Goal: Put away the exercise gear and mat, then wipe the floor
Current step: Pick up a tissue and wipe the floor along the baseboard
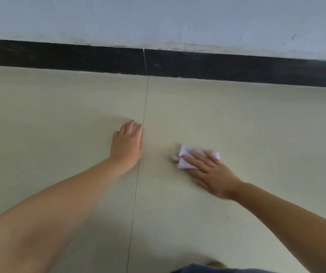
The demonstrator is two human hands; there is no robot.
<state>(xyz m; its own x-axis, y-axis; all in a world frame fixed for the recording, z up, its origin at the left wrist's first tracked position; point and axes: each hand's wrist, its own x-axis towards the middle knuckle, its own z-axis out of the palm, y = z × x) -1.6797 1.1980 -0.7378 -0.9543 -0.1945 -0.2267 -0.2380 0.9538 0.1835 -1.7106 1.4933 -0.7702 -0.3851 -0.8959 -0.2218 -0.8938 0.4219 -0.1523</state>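
The right hand [212,174] is pressing a folded white cloth [185,157] flat against the pale tiled floor [256,125] with straight fingers. The left hand [127,143] is resting on the floor just beside a thin tile seam [141,138], well apart from the cloth. A black baseboard [217,65] is running along the foot of the grey-white wall [158,18] beyond both hands.

Two hands [127,143], one white cloth [185,161], two floor tiles [59,107]
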